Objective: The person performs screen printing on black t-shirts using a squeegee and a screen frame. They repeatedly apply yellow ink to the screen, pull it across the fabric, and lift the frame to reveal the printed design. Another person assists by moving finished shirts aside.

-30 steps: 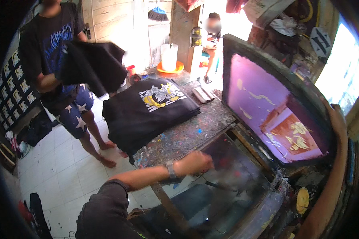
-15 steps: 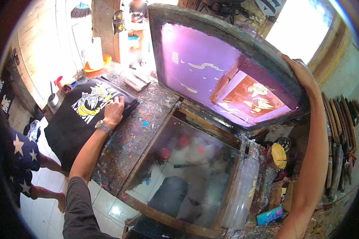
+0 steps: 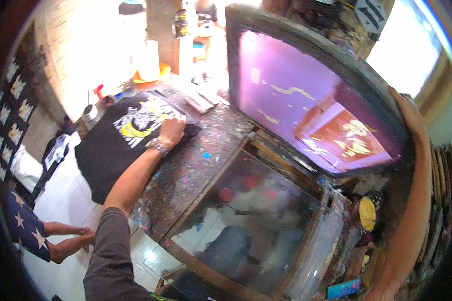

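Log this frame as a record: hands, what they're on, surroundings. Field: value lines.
left hand: on black cloth stack; grip unclear
right hand: holding right edge of framed purple screen
screen pose: tilted up beyond glass panel
cloth: on paint-speckled table, white-and-yellow print facing up
right of glass: yellow oval item
person at left: star-patterned shorts, bare legs visible

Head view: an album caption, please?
Left hand on printed black fabric, right hand at the edge of a tilted purple screen.
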Demonstrator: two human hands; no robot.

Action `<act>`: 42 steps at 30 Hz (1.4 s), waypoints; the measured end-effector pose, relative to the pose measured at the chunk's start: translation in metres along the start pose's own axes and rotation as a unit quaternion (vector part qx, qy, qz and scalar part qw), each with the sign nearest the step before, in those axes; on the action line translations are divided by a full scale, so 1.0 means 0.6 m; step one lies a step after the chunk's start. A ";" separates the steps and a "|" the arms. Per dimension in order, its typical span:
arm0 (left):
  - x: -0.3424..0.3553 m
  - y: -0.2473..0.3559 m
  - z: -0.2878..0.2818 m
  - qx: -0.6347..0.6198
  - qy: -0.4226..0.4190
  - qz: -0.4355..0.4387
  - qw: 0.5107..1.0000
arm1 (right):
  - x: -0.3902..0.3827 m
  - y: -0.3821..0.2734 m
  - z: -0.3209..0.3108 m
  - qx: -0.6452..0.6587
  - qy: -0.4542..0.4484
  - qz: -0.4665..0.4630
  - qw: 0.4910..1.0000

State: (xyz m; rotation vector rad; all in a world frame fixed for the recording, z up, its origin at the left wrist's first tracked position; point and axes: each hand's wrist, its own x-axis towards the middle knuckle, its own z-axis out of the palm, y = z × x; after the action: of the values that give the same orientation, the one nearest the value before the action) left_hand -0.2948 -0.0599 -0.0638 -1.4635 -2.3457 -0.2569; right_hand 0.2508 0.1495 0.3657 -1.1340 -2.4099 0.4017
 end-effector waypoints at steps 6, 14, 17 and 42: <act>0.029 -0.080 0.039 -0.223 0.285 -0.305 0.881 | 0.081 0.154 -0.029 -0.065 0.126 0.050 0.989; 0.011 -0.100 -0.015 -0.544 0.213 -0.274 0.764 | 0.064 0.130 -0.019 -0.098 0.137 0.054 0.984; 0.003 -0.077 -0.026 -0.319 0.120 -0.171 0.925 | 0.090 0.149 -0.017 -0.056 0.118 0.028 0.991; 0.081 -0.286 0.144 -0.618 0.226 -0.316 0.683 | 0.062 0.074 0.028 -0.044 0.168 -0.002 0.985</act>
State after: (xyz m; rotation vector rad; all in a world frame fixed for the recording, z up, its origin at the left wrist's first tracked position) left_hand -0.4855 -0.0667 -0.1173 -0.5900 -2.0425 -2.4149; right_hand 0.2501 0.2051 0.3416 -1.1330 -2.1485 0.0921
